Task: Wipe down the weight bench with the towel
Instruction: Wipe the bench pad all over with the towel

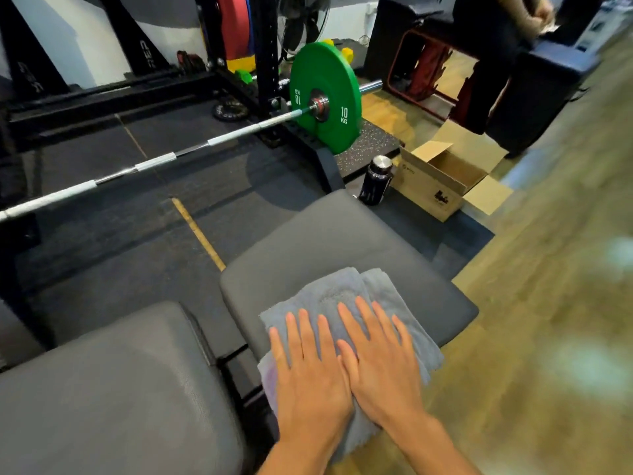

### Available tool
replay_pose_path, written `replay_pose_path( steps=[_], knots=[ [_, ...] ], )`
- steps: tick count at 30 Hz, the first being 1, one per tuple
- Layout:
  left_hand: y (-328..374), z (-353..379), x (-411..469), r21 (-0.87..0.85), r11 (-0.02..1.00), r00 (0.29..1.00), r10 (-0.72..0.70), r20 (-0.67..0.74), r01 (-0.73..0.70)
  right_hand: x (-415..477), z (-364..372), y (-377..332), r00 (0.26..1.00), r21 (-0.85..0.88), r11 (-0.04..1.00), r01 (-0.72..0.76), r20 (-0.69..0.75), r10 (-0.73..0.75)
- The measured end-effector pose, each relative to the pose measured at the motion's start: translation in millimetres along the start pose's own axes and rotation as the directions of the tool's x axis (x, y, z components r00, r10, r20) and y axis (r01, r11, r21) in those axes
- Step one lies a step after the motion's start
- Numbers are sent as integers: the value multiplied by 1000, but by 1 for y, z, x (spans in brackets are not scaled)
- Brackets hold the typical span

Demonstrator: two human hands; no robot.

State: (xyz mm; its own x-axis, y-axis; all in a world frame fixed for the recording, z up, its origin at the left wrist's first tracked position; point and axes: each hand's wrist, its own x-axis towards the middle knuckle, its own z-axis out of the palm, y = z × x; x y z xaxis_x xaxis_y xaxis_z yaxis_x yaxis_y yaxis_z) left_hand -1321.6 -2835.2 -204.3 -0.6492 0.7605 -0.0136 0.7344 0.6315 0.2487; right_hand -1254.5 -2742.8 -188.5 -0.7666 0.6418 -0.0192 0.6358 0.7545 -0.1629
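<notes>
Gym floor (120, 241) covered by dark mats; barbell (154, 161) with green plate (325, 97) seen behind. Grey towel (342, 289) spread on near end of bench pad (342, 234). Left hand (308, 368) and right hand (383, 358) pressed flat on towel, fingers spread, nothing gripped. Bottle (375, 181) and cardboard box (442, 183) placed beyond bench.

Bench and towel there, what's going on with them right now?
A person is pressing both hands flat on a grey towel spread over the near end of a padded bench, the left hand beside the right hand. The towel hangs over the near edge. The far part of the pad is uncovered.
</notes>
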Motion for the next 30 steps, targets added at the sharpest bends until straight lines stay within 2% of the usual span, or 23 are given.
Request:
replay_pose_path(
  steps=[2, 7, 13, 18, 21, 24, 30],
  knots=[
    [21, 3, 19, -16, 999, 998, 51, 32, -50, 9, -4, 23, 998, 14, 999, -51, -28, 51],
    [53, 10, 89, -42, 988, 989, 145, -43, -146, 60, -10, 66, 978, 6, 983, -185, -94, 185],
    [44, 6, 197, -28, 971, 966, 234, -108, -238, 163, -21, 72, 937, 47, 936, -350, 26, 349],
    [15, -1, 259, -49, 994, 994, 100, -46, -102, 239, -16, 55, 977, 71, 974, -215, 14, 215],
    [7, -3, 276, -104, 993, 996, -60, -65, 53, 270, -12, 51, 996, 129, 988, -82, 44, 77],
    [13, -5, 281, -132, 982, 985, -146, -95, 133, 277, -15, 60, 1000, 176, 984, 2, 26, -7],
    [23, -4, 233, -101, 983, 982, -165, -86, 156, 231, -17, 64, 998, 123, 991, 48, 21, -51]
  ],
)
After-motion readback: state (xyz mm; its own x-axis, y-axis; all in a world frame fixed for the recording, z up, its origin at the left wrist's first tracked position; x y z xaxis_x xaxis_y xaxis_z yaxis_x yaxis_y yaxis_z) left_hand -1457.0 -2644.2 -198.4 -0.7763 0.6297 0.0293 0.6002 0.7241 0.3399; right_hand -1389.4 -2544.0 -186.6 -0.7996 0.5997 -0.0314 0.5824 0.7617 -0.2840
